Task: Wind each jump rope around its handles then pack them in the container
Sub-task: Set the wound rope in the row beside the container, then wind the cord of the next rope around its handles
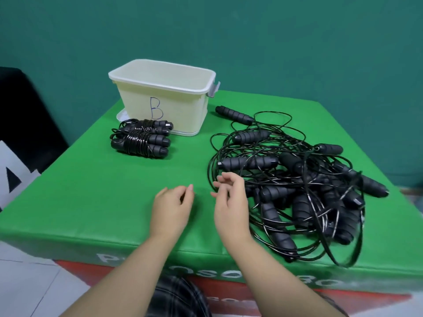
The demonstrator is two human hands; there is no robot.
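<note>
**Reaching for the next rope**

Starting at the left, we had two wound jump ropes lying just before the cream container marked B, likely staged for packing; its inside was hidden from us. Our left hand hovered loosely curled, holding nothing. Our right hand, fingers relaxed and empty, touched the tangled pile of loose ropes, whose handles overlapped too much to count exactly.
</note>
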